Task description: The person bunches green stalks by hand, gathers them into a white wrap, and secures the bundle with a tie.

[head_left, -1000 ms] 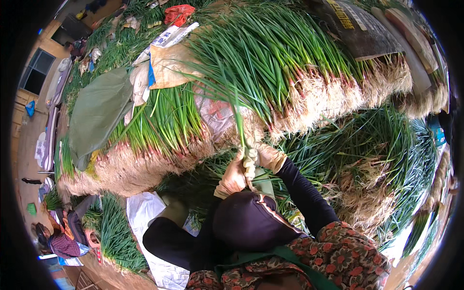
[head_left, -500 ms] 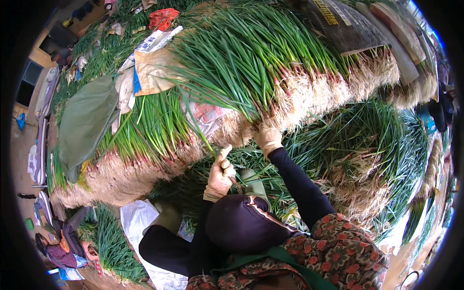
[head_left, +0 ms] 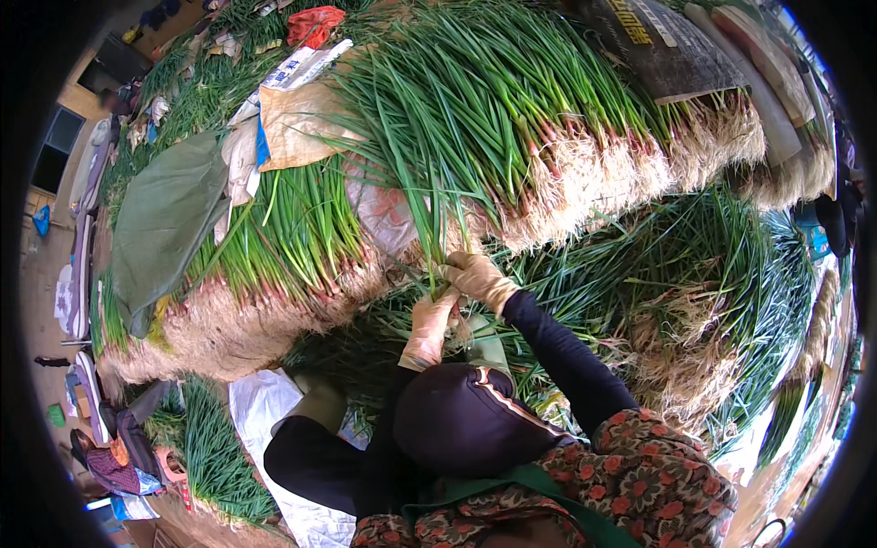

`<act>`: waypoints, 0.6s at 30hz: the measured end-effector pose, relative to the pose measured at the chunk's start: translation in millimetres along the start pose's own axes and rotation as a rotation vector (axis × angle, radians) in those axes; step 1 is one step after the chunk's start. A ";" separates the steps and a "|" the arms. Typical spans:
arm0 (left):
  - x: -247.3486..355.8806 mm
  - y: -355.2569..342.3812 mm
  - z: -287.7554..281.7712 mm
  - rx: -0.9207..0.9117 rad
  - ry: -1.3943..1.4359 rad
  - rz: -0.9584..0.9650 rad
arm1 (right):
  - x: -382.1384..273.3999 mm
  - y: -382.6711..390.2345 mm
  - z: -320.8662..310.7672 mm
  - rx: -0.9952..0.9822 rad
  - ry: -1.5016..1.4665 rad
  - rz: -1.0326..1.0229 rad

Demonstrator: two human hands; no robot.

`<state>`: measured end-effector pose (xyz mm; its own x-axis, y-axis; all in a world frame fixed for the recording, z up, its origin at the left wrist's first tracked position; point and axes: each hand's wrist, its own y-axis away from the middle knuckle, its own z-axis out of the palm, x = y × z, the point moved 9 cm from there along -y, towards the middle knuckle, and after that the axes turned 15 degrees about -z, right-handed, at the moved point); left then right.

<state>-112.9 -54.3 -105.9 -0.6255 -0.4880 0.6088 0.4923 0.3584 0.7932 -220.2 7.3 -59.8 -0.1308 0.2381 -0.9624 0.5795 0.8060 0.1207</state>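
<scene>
Both my hands are in pale gloves and meet in front of the stacked green onions. My left hand (head_left: 427, 333) is closed round the lower part of a few green onions (head_left: 433, 224), whose leaves rise toward the stack. My right hand (head_left: 481, 279) is closed at the same stalks, touching the left hand's fingertips. The root ends are largely hidden by my fingers. Just beyond, a long row of green onions (head_left: 475, 100) lies with leaves away from me and pale, bushy roots (head_left: 585, 187) toward me.
Loose green onions (head_left: 658, 237) lie heaped on the right, below the row. A dark green cloth (head_left: 169, 228), a tan sack piece (head_left: 301, 128) and a black printed sheet (head_left: 671, 55) cover parts of the row. A white sack (head_left: 265, 411) lies by my leg. Another person (head_left: 114, 466) is at lower left.
My right hand has come from the row's root edge down and left to my left hand. Held stalks now stand between both hands, and my left hand has shifted slightly right and up.
</scene>
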 end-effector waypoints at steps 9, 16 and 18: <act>-17.5 24.1 9.6 -0.338 0.145 -0.087 | 66.0 -9.8 29.0 0.045 -0.718 0.175; -10.0 16.6 -17.4 0.023 -0.004 0.095 | 58.4 -3.7 53.6 0.229 -0.698 0.235; -14.0 7.6 -8.2 0.065 -0.063 0.065 | 86.8 -16.2 52.2 0.320 -0.743 0.211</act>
<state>-95.5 -51.3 -108.6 -0.6311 -0.4117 0.6574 0.4940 0.4401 0.7499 -198.9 -13.4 -158.0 0.5056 -0.1424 -0.8510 0.7473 0.5652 0.3494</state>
